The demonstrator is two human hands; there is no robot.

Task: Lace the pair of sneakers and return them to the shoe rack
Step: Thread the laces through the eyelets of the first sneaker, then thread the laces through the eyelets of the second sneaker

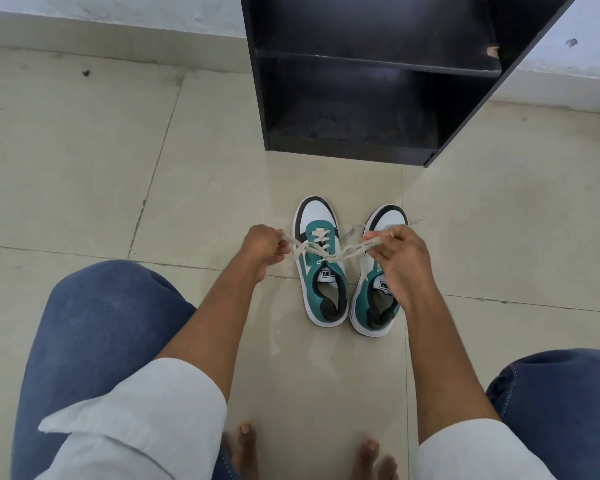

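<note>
Sneakers first: your pair stands side by side on the tiled floor (84, 150), toes pointing away from you toward the shoe rack (378, 81). Your left sneaker (321, 271) is teal, white and black, and its cream lace (321, 249) crosses through the lower eyelets, both ends drawn out sideways. Your left hand (262, 249) has its fingers curled around one end of that lace, pulled off to the left of the shoe. Your right hand (400, 258) pinches the other end between thumb and fingertips, held above the right sneaker (374, 306), which it partly hides. You cannot tell how far that second shoe is laced. Beyond the pair, the dark shoe rack stands against the wall, well apart from the shoes. Nearer you are your jeans-clad knees (101, 323), rolled white sleeves (146, 420) and bare toes (246, 441).
</note>
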